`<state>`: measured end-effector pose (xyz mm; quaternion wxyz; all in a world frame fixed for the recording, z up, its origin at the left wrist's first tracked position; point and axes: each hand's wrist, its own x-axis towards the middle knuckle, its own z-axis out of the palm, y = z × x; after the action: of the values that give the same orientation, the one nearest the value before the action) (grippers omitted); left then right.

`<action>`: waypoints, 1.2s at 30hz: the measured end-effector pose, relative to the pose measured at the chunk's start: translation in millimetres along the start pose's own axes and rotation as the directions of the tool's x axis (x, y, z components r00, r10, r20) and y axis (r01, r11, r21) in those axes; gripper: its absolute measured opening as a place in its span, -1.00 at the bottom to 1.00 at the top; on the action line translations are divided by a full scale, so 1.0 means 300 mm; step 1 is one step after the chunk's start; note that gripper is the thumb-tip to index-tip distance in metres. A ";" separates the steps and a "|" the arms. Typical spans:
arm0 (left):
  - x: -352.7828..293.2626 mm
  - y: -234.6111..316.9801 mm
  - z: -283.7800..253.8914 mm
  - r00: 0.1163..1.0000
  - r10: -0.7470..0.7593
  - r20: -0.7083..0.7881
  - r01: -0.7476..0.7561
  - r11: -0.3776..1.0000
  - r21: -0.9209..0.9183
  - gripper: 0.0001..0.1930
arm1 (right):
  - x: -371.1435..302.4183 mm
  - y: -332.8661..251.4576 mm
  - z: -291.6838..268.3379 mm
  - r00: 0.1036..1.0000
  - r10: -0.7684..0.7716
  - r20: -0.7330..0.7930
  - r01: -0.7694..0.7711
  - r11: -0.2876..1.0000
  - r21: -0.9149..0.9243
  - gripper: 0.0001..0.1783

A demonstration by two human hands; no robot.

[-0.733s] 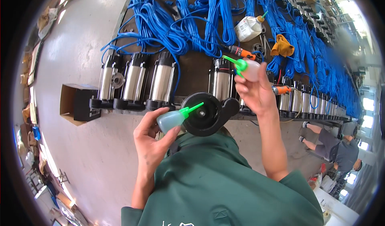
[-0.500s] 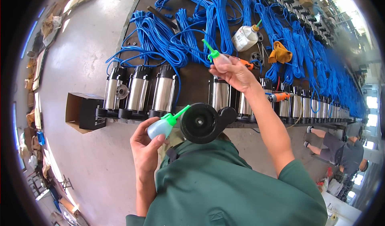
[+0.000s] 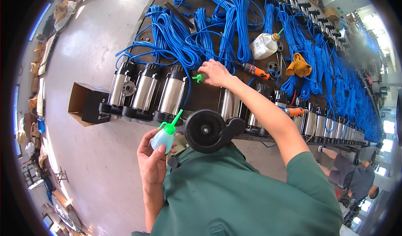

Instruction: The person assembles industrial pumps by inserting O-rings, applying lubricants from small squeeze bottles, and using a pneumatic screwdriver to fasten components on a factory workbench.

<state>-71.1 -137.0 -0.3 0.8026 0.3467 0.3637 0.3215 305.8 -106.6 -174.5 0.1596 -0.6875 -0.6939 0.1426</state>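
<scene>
In my left hand point(image 3: 151, 156) is a small squeeze bottle point(image 3: 162, 140) of pale liquid; its green nozzle points up and slightly right. My fingers wrap its body. My right hand point(image 3: 215, 73) reaches over the bench, closed around a second squeeze bottle point(image 3: 197, 78). Only that bottle's green top shows, pointing left; the hand hides its body. Close to the left-hand bottle, in front of my waist, is a black pump casing point(image 3: 197, 142) with a round disc face and a side outlet.
Steel pumps point(image 3: 171, 91) line the bench edge, with blue cable coils point(image 3: 178, 39) behind. A white jug point(image 3: 264, 45), an orange-and-black power tool point(image 3: 255, 70) and a yellow cloth point(image 3: 298, 65) lie beyond my right arm. An open carton point(image 3: 90, 104) sits left. A person point(image 3: 354, 175) is at far right.
My right hand has moved left and down to the bench with its bottle, whose nozzle no longer points up. The left-hand bottle has tilted more upright.
</scene>
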 end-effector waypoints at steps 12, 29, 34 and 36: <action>0.046 -0.050 0.008 0.999 -0.017 0.027 0.018 0.999 -0.028 -0.48 | -0.486 0.027 -0.141 0.868 0.434 -0.241 -0.385 0.895 0.227 -0.81; 0.100 0.017 -0.041 0.999 -0.053 0.002 0.052 0.994 0.095 -0.48 | -0.475 -0.642 -0.417 0.880 0.318 -0.354 -0.152 0.893 0.425 -0.88; 0.102 0.002 -0.064 0.999 -0.044 0.021 0.039 0.979 0.201 -0.50 | -0.449 -0.685 -0.326 0.896 0.233 -0.378 -0.145 0.958 0.248 -0.93; 0.103 0.002 -0.072 0.998 -0.053 0.018 0.048 0.970 0.239 -0.49 | -0.441 -0.688 -0.315 0.897 0.210 -0.389 -0.142 0.971 0.194 -0.91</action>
<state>-72.4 -105.9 -21.6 0.7674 0.4351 0.3986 0.2507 158.3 -243.8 -6.0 0.3419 -0.7470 -0.5664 0.0659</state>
